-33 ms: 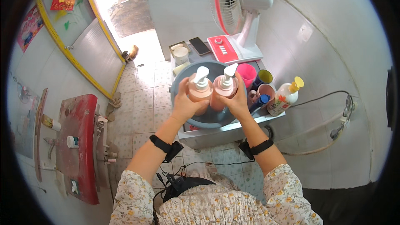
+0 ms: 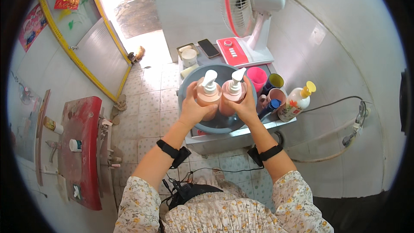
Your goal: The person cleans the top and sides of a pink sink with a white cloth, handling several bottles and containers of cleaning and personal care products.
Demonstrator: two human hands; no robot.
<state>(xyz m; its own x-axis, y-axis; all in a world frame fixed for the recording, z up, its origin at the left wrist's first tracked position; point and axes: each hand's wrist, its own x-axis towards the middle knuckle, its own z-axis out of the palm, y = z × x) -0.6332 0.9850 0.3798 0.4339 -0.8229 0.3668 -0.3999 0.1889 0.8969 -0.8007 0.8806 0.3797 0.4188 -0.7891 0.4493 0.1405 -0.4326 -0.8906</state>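
Note:
Two pinkish pump bottles with white pump heads stand side by side in a grey-blue basin (image 2: 185, 103). My left hand (image 2: 192, 107) is wrapped round the left pump bottle (image 2: 208, 96), thumb across its front. Round the right pump bottle (image 2: 233, 89) my right hand (image 2: 246, 103) is closed in the same way. Both bottles are upright and close together, their bases low inside the basin. The hands hide part of their sides.
The basin sits on a low cabinet (image 2: 241, 136). Right of it are a pink cup (image 2: 257, 77), a dark cup (image 2: 273, 82), a blue-capped tube (image 2: 269, 108) and a yellow-pump bottle (image 2: 295, 103). Behind stand a fan (image 2: 250, 49), a phone (image 2: 208, 48) and a white jar (image 2: 189, 57). A red sink (image 2: 82, 155) is left.

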